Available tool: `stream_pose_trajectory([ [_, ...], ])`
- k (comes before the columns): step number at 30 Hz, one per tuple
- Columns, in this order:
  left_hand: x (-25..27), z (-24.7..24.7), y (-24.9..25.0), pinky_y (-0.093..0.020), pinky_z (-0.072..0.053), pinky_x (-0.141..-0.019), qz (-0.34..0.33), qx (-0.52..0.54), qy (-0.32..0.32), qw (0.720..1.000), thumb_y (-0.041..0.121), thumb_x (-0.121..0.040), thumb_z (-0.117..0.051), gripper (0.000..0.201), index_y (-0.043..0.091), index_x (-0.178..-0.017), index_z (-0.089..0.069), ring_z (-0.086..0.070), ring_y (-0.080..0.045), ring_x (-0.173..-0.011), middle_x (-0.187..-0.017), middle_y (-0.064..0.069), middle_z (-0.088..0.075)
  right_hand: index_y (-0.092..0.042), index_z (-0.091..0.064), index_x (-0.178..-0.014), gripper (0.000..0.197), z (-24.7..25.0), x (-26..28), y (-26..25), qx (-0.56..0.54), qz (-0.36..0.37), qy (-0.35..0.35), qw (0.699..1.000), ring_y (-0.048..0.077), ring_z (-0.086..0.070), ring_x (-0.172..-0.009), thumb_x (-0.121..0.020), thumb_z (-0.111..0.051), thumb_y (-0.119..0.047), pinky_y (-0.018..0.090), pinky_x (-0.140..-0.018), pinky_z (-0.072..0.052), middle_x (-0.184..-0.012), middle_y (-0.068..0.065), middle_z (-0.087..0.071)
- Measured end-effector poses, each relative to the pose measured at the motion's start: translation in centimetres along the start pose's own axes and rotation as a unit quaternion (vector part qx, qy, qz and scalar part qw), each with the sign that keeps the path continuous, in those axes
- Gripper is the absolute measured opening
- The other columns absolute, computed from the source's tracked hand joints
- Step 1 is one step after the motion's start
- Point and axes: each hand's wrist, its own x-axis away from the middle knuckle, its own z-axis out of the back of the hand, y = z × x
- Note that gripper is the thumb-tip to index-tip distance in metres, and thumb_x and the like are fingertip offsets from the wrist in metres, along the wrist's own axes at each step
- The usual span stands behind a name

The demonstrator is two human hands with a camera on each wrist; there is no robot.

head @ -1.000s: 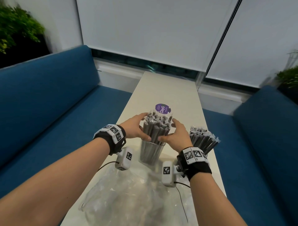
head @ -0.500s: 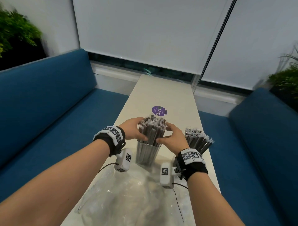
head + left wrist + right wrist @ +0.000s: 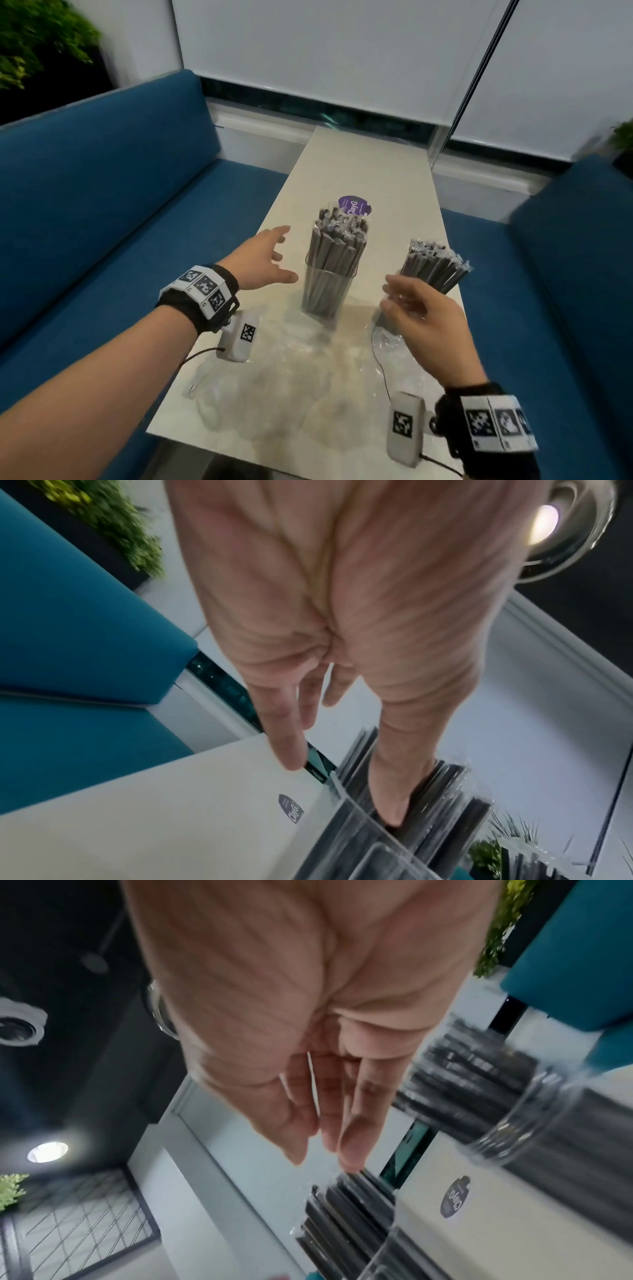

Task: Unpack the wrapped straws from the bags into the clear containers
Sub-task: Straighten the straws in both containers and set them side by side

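Both clear containers stand on the pale table (image 3: 376, 164), each packed with upright wrapped straws: the middle container (image 3: 325, 291) carries one bundle (image 3: 337, 250), and the right container (image 3: 387, 318), partly hidden behind the right hand, carries a fanned bundle (image 3: 435, 263). Our left hand (image 3: 260, 260) hovers just left of the middle container, fingers spread, holding nothing; our right hand (image 3: 421, 315) hangs loosely uncurled and empty. Crumpled clear bags (image 3: 291, 383) lie nearest us — whether any straws remain inside we cannot tell. We judge the straws light, stiff and slick in their film, so a bundle is best encircled at mid-length — loose ones would slip.
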Motion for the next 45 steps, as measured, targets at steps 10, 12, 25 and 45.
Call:
stream_pose_trajectory([
  [10,9.9,-7.9,-6.9,-0.051,-0.033,-0.121,0.092,-0.173,-0.174,0.965,0.081,-0.057,-0.077,0.128,0.051,-0.158,-0.006,-0.022,-0.031,-0.155,-0.172,-0.001,0.001,-0.054,-0.031,-0.153,0.091,-0.9,9.9,13.8,0.236,-0.179,-0.078,0.952,0.031,-0.007,-0.159,-0.074,-0.07,-0.076,0.063,-0.123,-0.022,-0.173,-0.005,-0.003],
  [12,10.5,-10.0,-7.4,-0.054,-0.033,-0.12,0.103,-0.211,-0.208,0.949,0.078,-0.054,-0.081,0.136,0.052,-0.158,0.004,-0.018,-0.036,-0.156,-0.173,-0.002,0.013,-0.055,-0.025,-0.155,0.093,-1.7,10.0,14.9,0.219,-0.187,-0.116,0.951,0.034,-0.006,-0.159,-0.076,-0.073,-0.072,0.061,-0.124,-0.025,-0.174,-0.004,0.004],
  [25,13.6,-15.8,-3.5,-0.027,-0.042,-0.094,0.068,-0.025,-0.058,0.996,0.003,-0.096,-0.042,0.064,0.04,-0.147,-0.049,-0.058,-0.033,-0.119,-0.12,-0.014,-0.059,-0.024,-0.045,-0.133,0.04,-1.3,11.5,12.7,0.114,-0.108,-0.023,0.987,0.027,-0.058,-0.084,-0.097,-0.062,-0.016,0.034,-0.078,-0.045,-0.102,0.001,-0.063],
  [45,22.2,-18.0,6.4,-0.034,-0.062,-0.077,0.191,0.635,0.117,0.739,0.06,-0.097,-0.054,0.06,0.019,-0.141,-0.059,-0.071,-0.028,-0.095,-0.135,-0.022,-0.065,-0.034,-0.065,-0.129,0.057,0.5,13.7,9.0,0.046,0.425,-0.221,0.877,0.026,-0.053,-0.125,-0.077,-0.089,-0.042,0.035,-0.101,-0.053,-0.148,-0.004,-0.044],
])
